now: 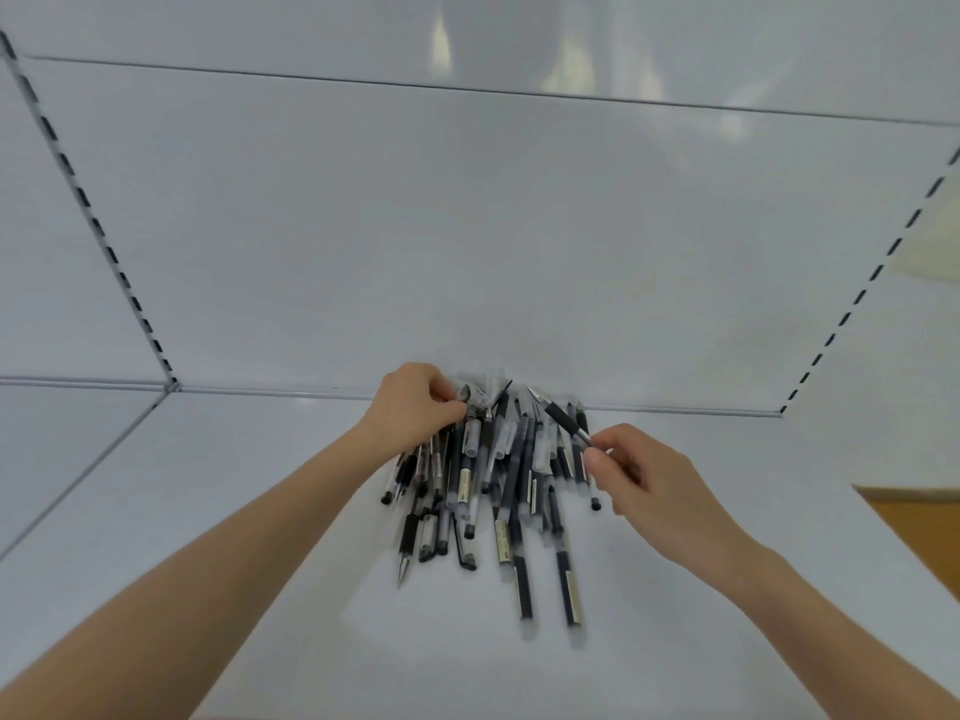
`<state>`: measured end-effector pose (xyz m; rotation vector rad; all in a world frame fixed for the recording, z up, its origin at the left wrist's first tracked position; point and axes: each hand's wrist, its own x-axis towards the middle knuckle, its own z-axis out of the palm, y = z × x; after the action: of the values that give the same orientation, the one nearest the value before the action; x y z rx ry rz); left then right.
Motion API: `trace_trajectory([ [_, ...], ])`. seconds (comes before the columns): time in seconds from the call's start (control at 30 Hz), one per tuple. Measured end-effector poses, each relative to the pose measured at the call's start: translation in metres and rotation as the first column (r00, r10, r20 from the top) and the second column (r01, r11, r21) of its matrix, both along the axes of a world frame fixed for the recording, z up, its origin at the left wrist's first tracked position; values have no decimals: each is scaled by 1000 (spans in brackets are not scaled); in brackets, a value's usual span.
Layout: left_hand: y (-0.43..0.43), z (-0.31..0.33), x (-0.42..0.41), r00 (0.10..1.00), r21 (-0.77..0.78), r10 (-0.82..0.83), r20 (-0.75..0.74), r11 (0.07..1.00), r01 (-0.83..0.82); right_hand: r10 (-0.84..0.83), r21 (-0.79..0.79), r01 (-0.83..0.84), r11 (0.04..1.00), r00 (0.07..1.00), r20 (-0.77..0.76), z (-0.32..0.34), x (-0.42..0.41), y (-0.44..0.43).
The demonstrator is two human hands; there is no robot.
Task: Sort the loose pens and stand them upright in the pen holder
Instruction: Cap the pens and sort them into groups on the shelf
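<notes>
On the white shelf (pixel 249 511), the left hand (pixel 415 402) curled its grip round the far ends of a heap of loose black and clear plastic pens (pixel 498 491) lying against the back panel (pixel 467 252). The right hand (pixel 644 475) pinched one black-sleeved pen (pixel 563 420), which was tilted above the heap.

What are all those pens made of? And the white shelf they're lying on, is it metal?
The pens look like plastic: several barrels are see-through or frosted, others smooth black. The raised pen has a matte black grip, maybe rubber. The shelf is probably painted metal: smooth, white, slightly shiny, with slotted rails up its back wall.
</notes>
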<state>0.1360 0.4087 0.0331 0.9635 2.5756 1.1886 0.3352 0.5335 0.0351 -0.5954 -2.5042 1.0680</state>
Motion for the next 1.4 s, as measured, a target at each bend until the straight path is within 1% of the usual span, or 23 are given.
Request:
trace_trajectory([
  [0.07,-6,9,8,974,198,-41,221,980,-3,11,-52,-13,999,999,-39,4,-1,-3],
  [0.13,-15,20,16,887,384,-137,442,922,-49,38,-87,-48,995,994,-105,11,-2,-10],
  [0.17,-20,25,19,832,455,-189,522,886,-84,54,-89,-67,994,988,-142,15,-2,-14],
  [0.2,-25,30,23,777,519,-246,580,847,-119,72,-83,-87,993,982,-176,19,-2,-18],
  [0.27,-35,39,28,684,628,-359,635,756,-186,118,-19,-125,992,966,-230,25,0,-28],
  [0.3,-39,43,31,656,669,-402,639,710,-217,147,23,-146,989,956,-253,29,0,-33],
  [0.37,-47,49,36,636,721,-450,626,645,-253,208,64,-198,978,933,-294,34,1,-43],
  [0.47,-56,54,42,672,761,-447,591,586,-279,280,77,-269,960,912,-300,35,0,-55],
  [0.6,-63,55,45,738,777,-380,558,551,-303,308,92,-294,951,908,-284,35,-4,-64],
  [0.73,-65,54,51,795,788,-330,509,550,-277,298,66,-291,954,917,-265,38,-7,-68],
  [0.9,-62,53,62,838,779,-303,455,592,-208,275,38,-275,961,921,-278,40,-12,-72],
  [1.07,-59,50,67,820,795,-322,473,558,-239,228,-12,-245,969,916,-329,37,-13,-73],
  [1.17,-58,47,69,796,795,-347,496,551,-256,226,-4,-242,970,915,-334,34,-14,-75],
  [1.23,-58,46,70,798,798,-348,492,546,-254,219,-4,-234,972,916,-337,31,-15,-75],
  [1.33,-57,46,68,801,800,-350,487,547,-247,212,-26,-232,972,925,-314,28,-18,-75],
  [1.4,-56,44,63,795,778,-333,508,573,-257,218,-75,-244,967,941,-258,29,-22,-74],
])
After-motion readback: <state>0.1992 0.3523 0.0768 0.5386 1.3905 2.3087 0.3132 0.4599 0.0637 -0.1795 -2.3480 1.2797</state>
